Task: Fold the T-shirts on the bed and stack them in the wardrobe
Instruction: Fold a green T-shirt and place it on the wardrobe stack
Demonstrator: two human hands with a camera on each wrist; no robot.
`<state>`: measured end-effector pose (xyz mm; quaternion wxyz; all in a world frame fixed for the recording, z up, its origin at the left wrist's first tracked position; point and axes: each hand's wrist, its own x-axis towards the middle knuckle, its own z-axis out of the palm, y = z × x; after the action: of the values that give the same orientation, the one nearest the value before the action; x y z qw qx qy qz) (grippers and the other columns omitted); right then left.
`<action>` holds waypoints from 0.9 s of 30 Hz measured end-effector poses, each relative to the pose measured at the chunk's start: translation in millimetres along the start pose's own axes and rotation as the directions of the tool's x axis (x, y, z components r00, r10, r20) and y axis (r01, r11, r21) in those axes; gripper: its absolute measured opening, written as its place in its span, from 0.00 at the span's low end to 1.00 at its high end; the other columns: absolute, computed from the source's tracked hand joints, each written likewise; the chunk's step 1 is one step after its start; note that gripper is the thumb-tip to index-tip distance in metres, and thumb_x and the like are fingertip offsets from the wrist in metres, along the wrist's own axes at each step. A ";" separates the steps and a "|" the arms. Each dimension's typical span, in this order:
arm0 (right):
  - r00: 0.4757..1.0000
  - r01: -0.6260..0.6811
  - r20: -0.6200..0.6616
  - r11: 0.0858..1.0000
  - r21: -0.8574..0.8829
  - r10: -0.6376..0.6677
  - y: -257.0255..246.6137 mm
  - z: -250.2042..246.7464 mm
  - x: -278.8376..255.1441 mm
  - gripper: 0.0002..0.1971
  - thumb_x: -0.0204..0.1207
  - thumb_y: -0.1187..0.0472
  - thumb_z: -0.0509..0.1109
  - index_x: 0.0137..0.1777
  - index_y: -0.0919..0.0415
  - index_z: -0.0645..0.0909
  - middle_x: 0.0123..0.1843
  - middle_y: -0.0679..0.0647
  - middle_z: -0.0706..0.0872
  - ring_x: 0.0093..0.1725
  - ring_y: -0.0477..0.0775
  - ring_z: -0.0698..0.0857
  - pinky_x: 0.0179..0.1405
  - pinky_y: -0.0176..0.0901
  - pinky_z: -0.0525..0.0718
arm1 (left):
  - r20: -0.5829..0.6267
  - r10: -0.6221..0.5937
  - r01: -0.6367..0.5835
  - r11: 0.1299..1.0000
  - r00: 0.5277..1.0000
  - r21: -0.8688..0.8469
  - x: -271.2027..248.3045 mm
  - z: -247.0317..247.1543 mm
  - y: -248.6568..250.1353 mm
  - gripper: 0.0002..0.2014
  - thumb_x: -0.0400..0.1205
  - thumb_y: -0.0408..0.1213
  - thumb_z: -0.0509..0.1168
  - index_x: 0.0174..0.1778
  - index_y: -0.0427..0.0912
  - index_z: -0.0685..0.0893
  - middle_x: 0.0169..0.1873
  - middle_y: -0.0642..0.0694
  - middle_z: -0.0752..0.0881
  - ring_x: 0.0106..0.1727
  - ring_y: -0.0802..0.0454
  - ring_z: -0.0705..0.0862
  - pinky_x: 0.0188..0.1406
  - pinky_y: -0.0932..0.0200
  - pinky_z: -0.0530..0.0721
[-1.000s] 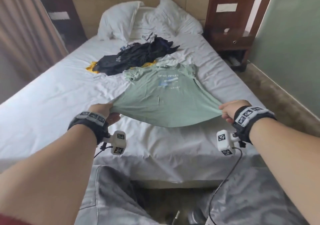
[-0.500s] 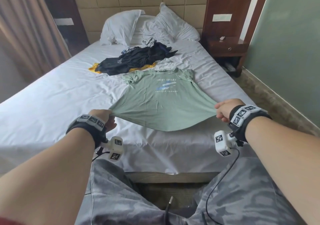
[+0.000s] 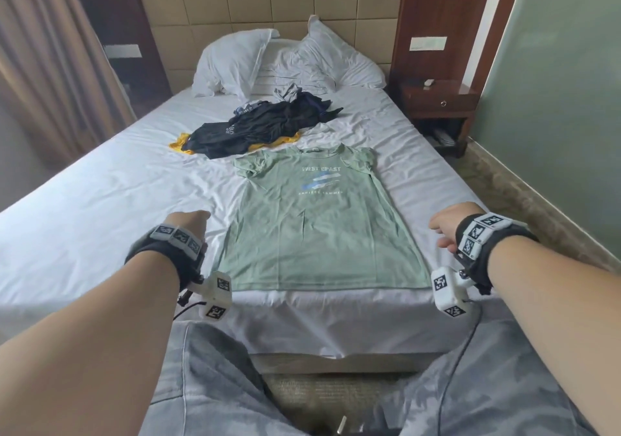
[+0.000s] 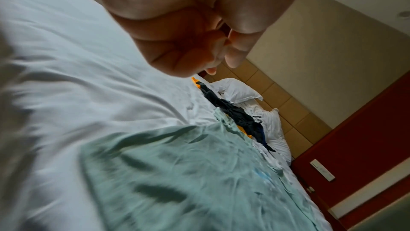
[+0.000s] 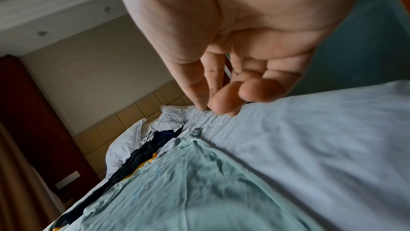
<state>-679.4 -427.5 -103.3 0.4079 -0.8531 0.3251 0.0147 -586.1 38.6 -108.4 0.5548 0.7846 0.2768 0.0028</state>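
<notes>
Head cam first: green tee [image 3: 319, 230] is laid out flat, print side up, near the foot of the bed [image 3: 100, 200], hem right along the mattress edge and collar pointing at the pillows [image 3: 235, 62]. Further up there's a messy pile [image 3: 262, 126] of dark clothes with something yellow poking out underneath, just beyond the tee's collar. Left hand [image 3: 188, 222] floats over the sheet just off the tee's left side, fingers curled in, nothing in it that I can see. Right hand [image 3: 447, 227] is off the tee's right side, also not holding anything, fingers bent loosely. Neither hand touches the tee. Nightstand [image 3: 437, 106] sits to the right of the headboard, curtain [image 3: 50, 66] on the left.

Left wrist cam: pretty blurry. The left hand [image 4: 184, 42] is balled up, fingers tucked into the palm, no cloth between them. Below it is white sheet, with the tee [image 4: 188, 182] spread out lower down and the pile [image 4: 235, 113] past it toward the pillows.

Right wrist cam: right hand [image 5: 233, 68] hangs relaxed, fingers [image 5: 221, 103] loosely bent with thumb near them, empty. It's above bare sheet beside the tee [image 5: 199, 191], and the pile [image 5: 142, 152] shows behind that.
</notes>
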 end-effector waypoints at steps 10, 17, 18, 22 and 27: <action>1.000 0.020 -0.007 1.000 -0.002 -0.020 -61.2 19.6 102.9 0.03 0.78 0.63 0.73 0.43 0.57 0.84 0.41 0.56 0.87 0.39 0.58 0.86 0.39 0.48 0.88 | 0.326 0.431 -0.540 0.694 0.842 0.477 35.4 124.6 104.2 0.07 0.84 0.43 0.64 0.43 0.49 0.84 0.39 0.46 0.90 0.41 0.42 0.89 0.44 0.47 0.91; 1.000 0.028 -0.011 0.965 0.260 -0.026 -106.1 82.4 217.6 0.13 0.56 0.57 0.74 0.39 0.65 0.87 0.29 0.56 0.84 0.32 0.55 0.78 0.36 0.48 0.77 | 0.641 0.343 -0.727 0.325 0.687 0.605 99.6 247.9 123.5 0.13 0.88 0.46 0.60 0.68 0.54 0.81 0.66 0.49 0.81 0.55 0.47 0.83 0.51 0.53 0.80; 0.999 0.042 -0.024 0.963 0.267 -0.037 -114.7 91.0 232.5 0.14 0.58 0.56 0.76 0.42 0.62 0.89 0.32 0.54 0.87 0.32 0.55 0.80 0.39 0.47 0.79 | 0.650 0.305 -0.717 0.350 0.695 0.603 105.9 262.2 123.1 0.14 0.88 0.47 0.61 0.70 0.54 0.80 0.69 0.49 0.79 0.55 0.48 0.81 0.52 0.54 0.78; 0.995 0.081 -0.072 0.975 0.205 -0.067 -140.9 121.9 295.8 0.17 0.72 0.58 0.77 0.61 0.56 0.88 0.54 0.53 0.90 0.52 0.57 0.88 0.58 0.44 0.84 | 0.686 0.155 -0.692 0.330 0.711 0.642 130.4 304.1 114.0 0.25 0.85 0.56 0.65 0.78 0.55 0.75 0.72 0.46 0.77 0.62 0.44 0.80 0.57 0.53 0.78; 0.996 0.065 -0.049 0.967 -0.247 -0.080 -150.5 147.6 347.8 0.36 0.71 0.49 0.75 0.80 0.48 0.71 0.75 0.55 0.80 0.75 0.65 0.76 0.75 0.57 0.76 | 0.700 0.037 -0.699 0.121 0.713 0.705 152.6 328.4 104.7 0.40 0.74 0.70 0.70 0.79 0.58 0.67 0.70 0.44 0.73 0.70 0.40 0.73 0.59 0.45 0.78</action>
<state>-284.5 -443.5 -199.3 0.2899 -0.9083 0.3011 0.0150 -309.5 -204.2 -189.5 -0.0158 0.9585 -0.1630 -0.2334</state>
